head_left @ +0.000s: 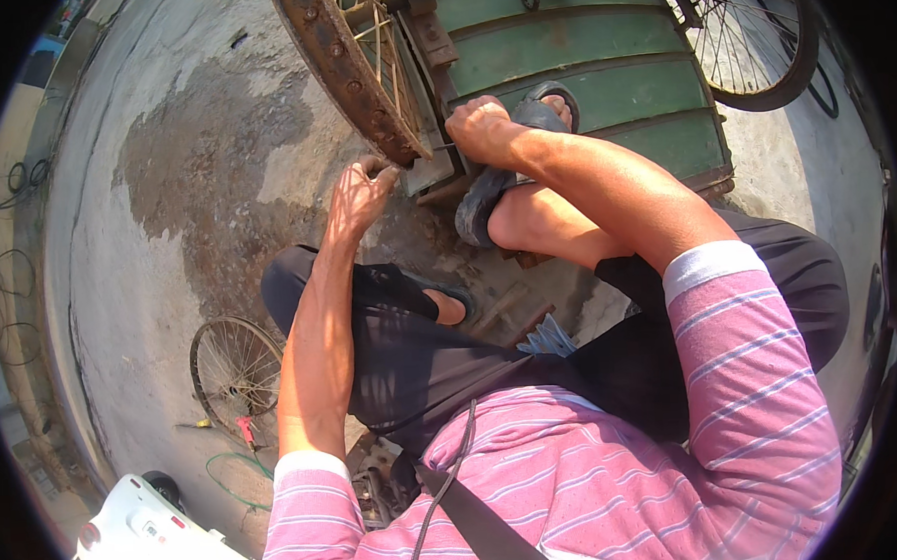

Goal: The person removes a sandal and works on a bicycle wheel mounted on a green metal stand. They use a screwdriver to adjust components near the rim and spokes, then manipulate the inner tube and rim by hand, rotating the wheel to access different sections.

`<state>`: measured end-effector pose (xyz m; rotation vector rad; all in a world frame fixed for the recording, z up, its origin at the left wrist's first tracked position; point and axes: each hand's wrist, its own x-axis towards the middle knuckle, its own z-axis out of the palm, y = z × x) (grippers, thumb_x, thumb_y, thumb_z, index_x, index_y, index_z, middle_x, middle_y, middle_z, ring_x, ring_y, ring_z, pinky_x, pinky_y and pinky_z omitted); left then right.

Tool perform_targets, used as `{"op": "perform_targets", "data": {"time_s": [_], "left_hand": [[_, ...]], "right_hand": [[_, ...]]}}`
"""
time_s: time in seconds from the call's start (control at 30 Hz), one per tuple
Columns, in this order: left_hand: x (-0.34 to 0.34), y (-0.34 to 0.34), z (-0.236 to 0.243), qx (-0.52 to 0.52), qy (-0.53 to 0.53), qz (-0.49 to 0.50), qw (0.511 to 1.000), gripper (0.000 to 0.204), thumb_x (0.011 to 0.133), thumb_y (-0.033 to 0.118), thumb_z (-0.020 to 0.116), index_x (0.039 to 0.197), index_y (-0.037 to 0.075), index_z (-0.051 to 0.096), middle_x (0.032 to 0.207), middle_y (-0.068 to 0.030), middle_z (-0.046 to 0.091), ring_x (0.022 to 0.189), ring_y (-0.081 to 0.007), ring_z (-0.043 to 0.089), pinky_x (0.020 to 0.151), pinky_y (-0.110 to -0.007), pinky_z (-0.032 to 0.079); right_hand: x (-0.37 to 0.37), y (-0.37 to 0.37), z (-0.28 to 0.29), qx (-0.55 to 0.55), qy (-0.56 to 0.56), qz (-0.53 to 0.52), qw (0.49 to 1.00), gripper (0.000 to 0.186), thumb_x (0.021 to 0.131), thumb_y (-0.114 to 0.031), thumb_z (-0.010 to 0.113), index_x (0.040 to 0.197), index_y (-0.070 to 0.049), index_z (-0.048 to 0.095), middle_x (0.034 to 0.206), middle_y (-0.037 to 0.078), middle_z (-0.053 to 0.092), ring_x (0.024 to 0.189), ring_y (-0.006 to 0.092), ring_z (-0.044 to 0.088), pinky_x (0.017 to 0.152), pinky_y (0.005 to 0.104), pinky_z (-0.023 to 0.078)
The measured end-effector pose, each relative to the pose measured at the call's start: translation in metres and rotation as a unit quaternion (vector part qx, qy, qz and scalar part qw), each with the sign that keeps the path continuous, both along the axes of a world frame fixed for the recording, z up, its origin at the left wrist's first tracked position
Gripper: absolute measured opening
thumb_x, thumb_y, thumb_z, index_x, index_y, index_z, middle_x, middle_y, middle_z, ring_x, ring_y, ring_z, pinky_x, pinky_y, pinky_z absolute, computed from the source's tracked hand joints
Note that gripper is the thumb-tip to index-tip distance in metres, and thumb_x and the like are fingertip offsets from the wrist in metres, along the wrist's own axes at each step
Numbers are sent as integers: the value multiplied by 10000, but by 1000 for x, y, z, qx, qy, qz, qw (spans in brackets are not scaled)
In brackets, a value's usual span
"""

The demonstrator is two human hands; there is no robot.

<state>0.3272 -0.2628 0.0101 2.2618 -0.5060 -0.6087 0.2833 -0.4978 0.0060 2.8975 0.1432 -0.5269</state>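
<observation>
A rusty spoked wheel rim point(344, 74) comes down from the top edge, studded with nub-like bolts or nipples along its face. My left hand point(363, 196) is closed at the rim's lower end, fingertips and thumb pinched together; what they hold is too small to tell. Across from it, my right hand point(480, 131) makes a fist just right of the rim. A thin dark line runs from this fist toward the rim, but the rest of whatever it grips is hidden. My sandalled foot point(543, 111) rests beside the right wrist, against a green slatted panel point(569, 65).
A second spoked wheel point(804, 54) stands at the upper right. On the ground at left lie a bare wheel point(200, 366), a red-handled tool point(245, 427) and a green hose point(217, 480). A white vehicle body point(155, 543) stands lower left. Cables point(29, 176) lie along the far-left edge.
</observation>
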Motion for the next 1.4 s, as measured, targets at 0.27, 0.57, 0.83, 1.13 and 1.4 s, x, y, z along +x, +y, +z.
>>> {"op": "perform_targets", "data": {"time_s": [0.27,0.57,0.83,1.13,1.4], "left_hand": [[-5,14,-8,16,-46,-25,999,377,915,332,687,1024,-26,736,823,-147,732,784,-230,678,764,-407,523],[-13,0,-12,18,-38,-33,999,426,920,333,678,1148,-23,734,887,-153,754,838,-247,697,790,-402,525],[-5,-2,-19,81,71,-25,994,446,922,280,670,1238,-32,710,1054,-204,767,960,-242,708,877,-391,531],[4,-18,-31,57,1,-71,996,451,915,323,651,1239,17,721,1139,-218,751,1089,-303,705,940,-413,513],[-11,2,-21,-25,-12,-31,999,447,904,335,676,1144,-39,723,1013,-206,761,948,-298,715,868,-420,527]], "right_hand": [[2,11,5,-29,-3,-18,999,233,962,-197,648,1128,-132,799,1181,90,777,1123,259,742,836,397,605],[-7,-19,-31,12,-129,54,990,212,932,-184,631,1036,-119,804,1074,110,789,1032,270,761,839,420,578],[6,-46,-23,53,-160,139,976,143,847,-203,674,876,-120,786,923,98,784,871,248,767,793,418,543],[2,-50,-35,143,-232,135,953,120,866,-231,653,871,-139,730,884,116,740,874,297,731,835,419,508],[3,-13,-20,22,-106,71,992,167,901,-178,672,976,-123,812,985,74,793,975,256,763,849,410,537]]}}
